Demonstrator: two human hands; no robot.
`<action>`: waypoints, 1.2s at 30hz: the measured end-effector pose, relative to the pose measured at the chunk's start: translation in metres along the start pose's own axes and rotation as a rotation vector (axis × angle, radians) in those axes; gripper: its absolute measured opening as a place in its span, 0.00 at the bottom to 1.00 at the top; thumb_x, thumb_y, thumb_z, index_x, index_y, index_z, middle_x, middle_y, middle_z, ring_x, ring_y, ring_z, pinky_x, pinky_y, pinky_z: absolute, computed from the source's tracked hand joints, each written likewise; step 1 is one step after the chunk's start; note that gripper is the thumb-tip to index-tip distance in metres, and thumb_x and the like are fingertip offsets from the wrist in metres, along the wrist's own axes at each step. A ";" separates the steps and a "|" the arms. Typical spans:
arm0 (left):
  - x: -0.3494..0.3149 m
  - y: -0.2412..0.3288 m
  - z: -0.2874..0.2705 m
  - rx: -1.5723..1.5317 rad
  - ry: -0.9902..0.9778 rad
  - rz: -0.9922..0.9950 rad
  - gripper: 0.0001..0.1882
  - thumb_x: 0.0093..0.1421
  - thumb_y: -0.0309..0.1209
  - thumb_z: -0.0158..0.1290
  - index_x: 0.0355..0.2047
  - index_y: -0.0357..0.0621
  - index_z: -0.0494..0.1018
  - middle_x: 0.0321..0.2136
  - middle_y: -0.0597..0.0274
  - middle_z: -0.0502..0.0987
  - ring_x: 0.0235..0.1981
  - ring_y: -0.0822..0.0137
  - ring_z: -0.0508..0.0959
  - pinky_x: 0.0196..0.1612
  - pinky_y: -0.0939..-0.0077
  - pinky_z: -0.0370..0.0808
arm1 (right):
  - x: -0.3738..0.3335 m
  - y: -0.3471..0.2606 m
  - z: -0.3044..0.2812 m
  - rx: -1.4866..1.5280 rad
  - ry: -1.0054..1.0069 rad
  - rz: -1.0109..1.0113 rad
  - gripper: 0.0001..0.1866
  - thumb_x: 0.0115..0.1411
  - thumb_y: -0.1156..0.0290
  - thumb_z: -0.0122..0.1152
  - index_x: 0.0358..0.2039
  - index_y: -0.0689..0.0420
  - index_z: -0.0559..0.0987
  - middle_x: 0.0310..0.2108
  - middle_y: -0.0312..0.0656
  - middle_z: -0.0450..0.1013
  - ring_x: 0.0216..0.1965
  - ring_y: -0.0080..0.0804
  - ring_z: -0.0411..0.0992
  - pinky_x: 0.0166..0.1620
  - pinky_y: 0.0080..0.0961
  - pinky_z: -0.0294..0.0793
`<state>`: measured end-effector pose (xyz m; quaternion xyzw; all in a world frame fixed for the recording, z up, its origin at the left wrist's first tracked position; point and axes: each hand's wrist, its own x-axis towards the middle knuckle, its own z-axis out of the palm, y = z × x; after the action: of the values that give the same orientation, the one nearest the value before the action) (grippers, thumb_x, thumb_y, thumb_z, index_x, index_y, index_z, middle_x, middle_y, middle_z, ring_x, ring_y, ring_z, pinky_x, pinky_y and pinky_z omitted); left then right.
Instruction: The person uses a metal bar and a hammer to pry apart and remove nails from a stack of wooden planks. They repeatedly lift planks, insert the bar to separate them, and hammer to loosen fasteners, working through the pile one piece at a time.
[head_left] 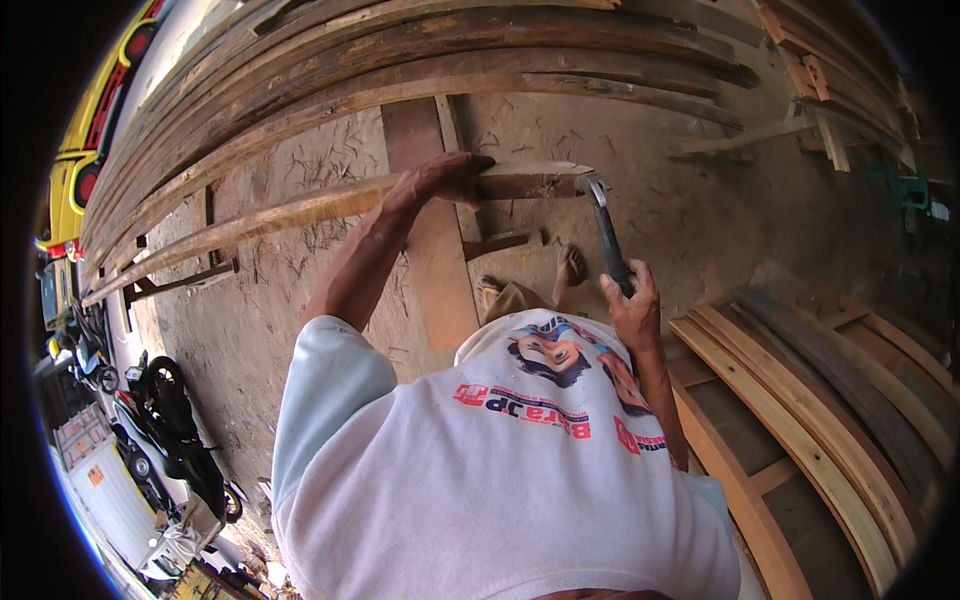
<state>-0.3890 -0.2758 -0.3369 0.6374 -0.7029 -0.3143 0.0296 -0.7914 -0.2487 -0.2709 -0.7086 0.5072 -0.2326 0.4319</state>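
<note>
A long wooden beam (300, 212) runs from the far left to just in front of me, lying across a reddish-brown board (440, 285). My left hand (440, 180) grips the beam from above near its right end, with the fingers partly hidden behind the wood. In my right hand (634, 300) is a claw hammer (609, 238), closed around the lower part of its dark handle. The metal head is right at the beam's end; whether it touches the wood I cannot tell. My sandalled feet show below the beam.
Long, weathered beams (480, 65) lie side by side beyond the work. More lumber (820, 90) is piled at the far right, and lighter planks (790, 400) rest at my right. Motorbikes (175, 420) and a yellow truck (85, 130) stand at the left.
</note>
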 end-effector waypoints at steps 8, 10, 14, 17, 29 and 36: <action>0.004 -0.009 0.002 0.080 0.081 0.072 0.29 0.39 0.39 0.66 0.44 0.41 0.80 0.38 0.45 0.83 0.44 0.46 0.82 0.43 0.54 0.78 | 0.035 -0.071 -0.045 0.673 -0.374 -0.044 0.24 0.71 0.60 0.54 0.61 0.61 0.72 0.46 0.51 0.78 0.42 0.34 0.81 0.38 0.27 0.81; 0.012 -0.013 -0.003 0.055 -0.045 -0.051 0.26 0.41 0.39 0.65 0.41 0.41 0.81 0.37 0.45 0.83 0.42 0.48 0.83 0.42 0.54 0.78 | 0.044 -0.086 -0.048 0.731 -0.364 -0.147 0.23 0.71 0.58 0.54 0.58 0.62 0.74 0.47 0.52 0.78 0.43 0.35 0.81 0.39 0.27 0.81; 0.000 0.016 -0.049 -0.012 -0.200 -0.202 0.23 0.43 0.41 0.63 0.39 0.42 0.83 0.34 0.47 0.83 0.39 0.51 0.83 0.40 0.55 0.78 | 0.048 -0.109 -0.057 0.111 -0.271 0.056 0.24 0.67 0.55 0.66 0.53 0.60 0.77 0.44 0.47 0.78 0.41 0.34 0.81 0.37 0.26 0.80; -0.006 0.009 -0.042 0.004 -0.083 -0.098 0.24 0.45 0.45 0.63 0.39 0.42 0.82 0.34 0.48 0.83 0.40 0.49 0.83 0.41 0.55 0.78 | 0.058 -0.095 -0.061 -0.393 -0.165 -0.185 0.17 0.68 0.60 0.64 0.48 0.60 0.77 0.36 0.42 0.77 0.36 0.26 0.77 0.38 0.26 0.76; 0.000 -0.007 -0.009 0.055 0.190 -0.055 0.27 0.47 0.52 0.65 0.40 0.46 0.81 0.32 0.50 0.83 0.39 0.48 0.84 0.41 0.53 0.80 | 0.177 -0.120 0.046 0.446 -0.049 -0.323 0.17 0.72 0.59 0.57 0.31 0.57 0.70 0.22 0.35 0.67 0.23 0.23 0.67 0.29 0.27 0.69; -0.014 -0.013 -0.005 0.088 0.242 -0.119 0.29 0.42 0.57 0.68 0.36 0.49 0.84 0.33 0.54 0.85 0.39 0.51 0.85 0.40 0.59 0.81 | 0.218 -0.179 0.130 -0.088 -0.119 -0.460 0.23 0.70 0.54 0.61 0.38 0.66 0.73 0.24 0.49 0.67 0.26 0.42 0.67 0.34 0.40 0.70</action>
<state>-0.3729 -0.2650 -0.3340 0.7120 -0.6681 -0.2053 0.0676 -0.5161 -0.3801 -0.2101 -0.8361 0.3158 -0.2600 0.3654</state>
